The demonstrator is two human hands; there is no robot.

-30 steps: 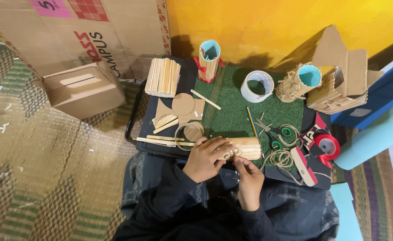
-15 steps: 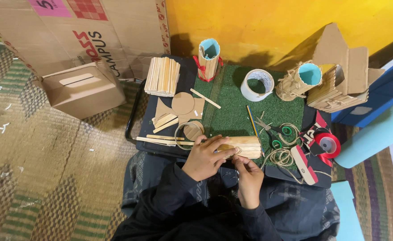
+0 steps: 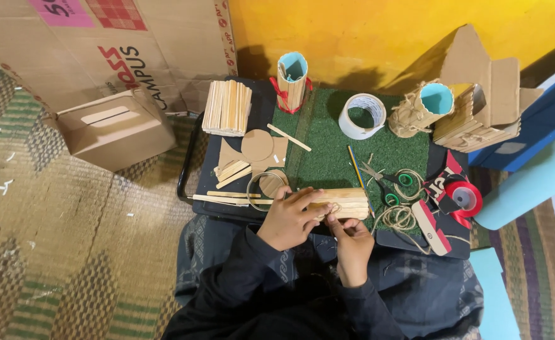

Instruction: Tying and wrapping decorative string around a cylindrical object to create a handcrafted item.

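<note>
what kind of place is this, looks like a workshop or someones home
Most likely a home craft corner on the floor, not a workshop. A woven mat covers the ground, a low table carries wooden sticks, scissors and a tape roll, and both hands, left and right, hold a stick cylinder.

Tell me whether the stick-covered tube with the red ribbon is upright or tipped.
Upright: the stick-covered tube with the red ribbon shows its open blue mouth to the camera.
</note>
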